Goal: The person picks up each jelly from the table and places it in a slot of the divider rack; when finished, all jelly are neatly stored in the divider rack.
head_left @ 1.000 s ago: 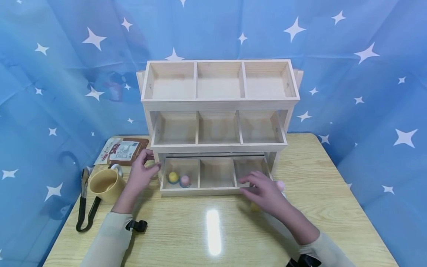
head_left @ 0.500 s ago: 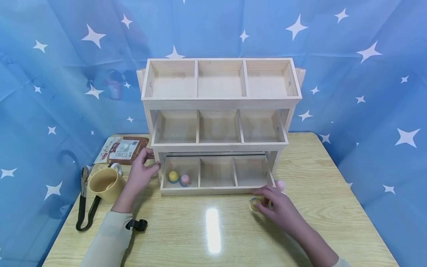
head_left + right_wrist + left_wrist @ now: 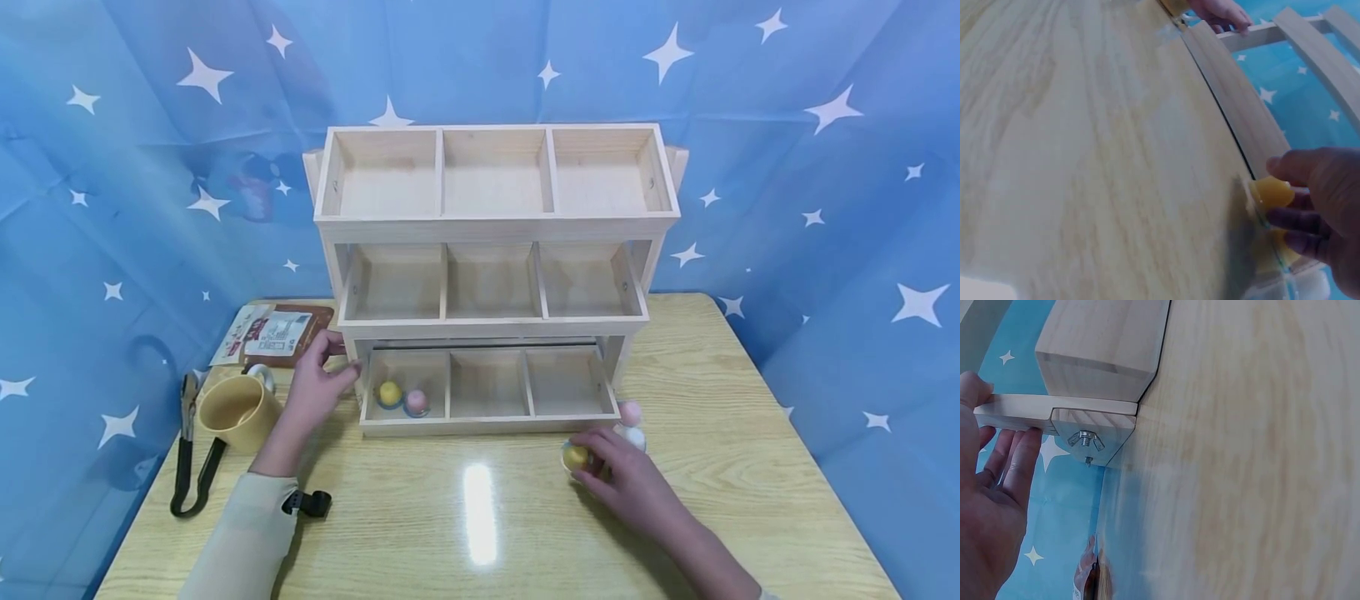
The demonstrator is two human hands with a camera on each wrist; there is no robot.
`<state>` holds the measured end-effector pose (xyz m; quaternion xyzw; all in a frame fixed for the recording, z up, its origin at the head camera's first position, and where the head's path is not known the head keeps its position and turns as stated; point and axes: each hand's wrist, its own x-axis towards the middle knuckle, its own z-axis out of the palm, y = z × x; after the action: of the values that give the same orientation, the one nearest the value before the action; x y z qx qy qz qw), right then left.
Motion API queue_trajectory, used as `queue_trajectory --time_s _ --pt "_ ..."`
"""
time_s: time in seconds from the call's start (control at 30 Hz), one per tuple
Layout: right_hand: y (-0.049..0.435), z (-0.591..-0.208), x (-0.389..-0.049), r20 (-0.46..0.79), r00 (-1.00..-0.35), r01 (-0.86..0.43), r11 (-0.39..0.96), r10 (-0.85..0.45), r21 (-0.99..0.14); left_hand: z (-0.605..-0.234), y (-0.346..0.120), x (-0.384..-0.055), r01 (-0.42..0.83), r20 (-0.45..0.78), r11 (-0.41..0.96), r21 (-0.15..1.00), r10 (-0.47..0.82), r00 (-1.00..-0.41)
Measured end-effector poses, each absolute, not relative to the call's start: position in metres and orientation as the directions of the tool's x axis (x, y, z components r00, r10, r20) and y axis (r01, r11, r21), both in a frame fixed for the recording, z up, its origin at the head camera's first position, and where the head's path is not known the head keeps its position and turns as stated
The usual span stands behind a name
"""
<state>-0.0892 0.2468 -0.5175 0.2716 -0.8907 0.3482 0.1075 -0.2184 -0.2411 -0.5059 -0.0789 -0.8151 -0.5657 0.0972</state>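
Observation:
A three-tier wooden rack (image 3: 480,230) stands on the table, each tier split into three compartments. My left hand (image 3: 318,390) grips the rack's left side; in the left wrist view the thumb lies over a wooden side piece (image 3: 1016,407) with fingers beneath it. My right hand (image 3: 626,475) is before the rack's front right corner, pinching a small yellow ball-like thing with a clear rim (image 3: 576,457) between thumb and fingers, low at the table. A yellow (image 3: 390,394) and a pink one (image 3: 416,402) sit in the bottom left compartment.
A pink (image 3: 630,412) and a white round thing (image 3: 634,437) lie right of the rack, close to my right hand. At left are a yellow mug (image 3: 240,414), black-handled tongs (image 3: 184,467) and a brown labelled packet (image 3: 288,337). A starry blue cloth (image 3: 480,67) hangs behind.
My right hand has moved from over the bottom right compartment down to the yellow ball-like thing on the table, and its fingers have come around it. The left hand stays on the rack.

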Motion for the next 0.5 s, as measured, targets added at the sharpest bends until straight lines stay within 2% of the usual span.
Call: queue_trajectory --time_s 0.5 --pt "0.247 -0.5263 -0.089 0.354 -0.844 -0.536 0.604 -0.404 -0.589 -0.508 -0.2401 -0.218 0.245 0.26 0.36 0.9 0.008 -0.966"
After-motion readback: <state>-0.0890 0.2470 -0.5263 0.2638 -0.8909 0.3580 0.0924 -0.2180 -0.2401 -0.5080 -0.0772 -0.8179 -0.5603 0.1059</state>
